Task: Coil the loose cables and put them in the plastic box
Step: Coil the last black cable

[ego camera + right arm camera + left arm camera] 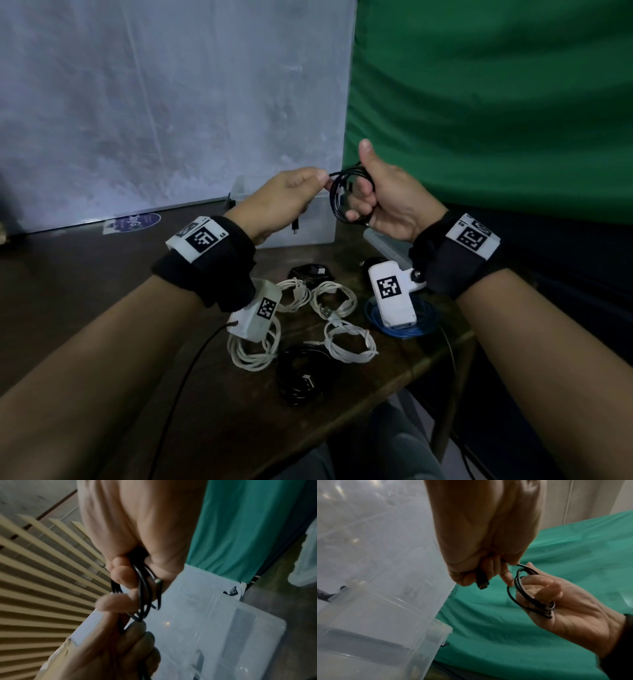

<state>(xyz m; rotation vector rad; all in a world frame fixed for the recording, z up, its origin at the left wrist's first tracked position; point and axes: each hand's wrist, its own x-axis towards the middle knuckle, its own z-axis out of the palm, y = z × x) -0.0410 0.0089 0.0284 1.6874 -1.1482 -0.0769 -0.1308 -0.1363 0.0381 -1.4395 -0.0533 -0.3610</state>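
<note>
You hold a thin black cable (346, 195) in the air above the far part of the table, wound into a small coil of several loops. Your right hand (387, 202) grasps the coil, the loops passing round its curled fingers (544, 588) with the thumb raised. Your left hand (287, 202) pinches the cable's free end just left of the coil; in the left wrist view the black plug (482, 580) sticks out below those closed fingers.

Directly beyond and below your hands stands the clear plastic box (308, 226), open at the top, on the far side of the dark wooden table (85, 281). Through its cloudy walls you cannot tell whether anything lies inside; the wrist views show only pale plastic. A clear lid (383, 246) lies just right of the box, partly hidden by your right wrist.

On the table near you lie the other cables, all in loose coils. Four white cable coils (346, 342) sit in the middle, one of them under your left wrist camera. A black coil (305, 377) rests at the near edge, and a second black coil (310, 272) lies farther off, near the box. A blue cable coil (407, 325) lies to the right, under your right wrist camera.

Behind the table hang a grey backdrop (171, 102) on the left and a green cloth (496, 102) on the right.
</note>
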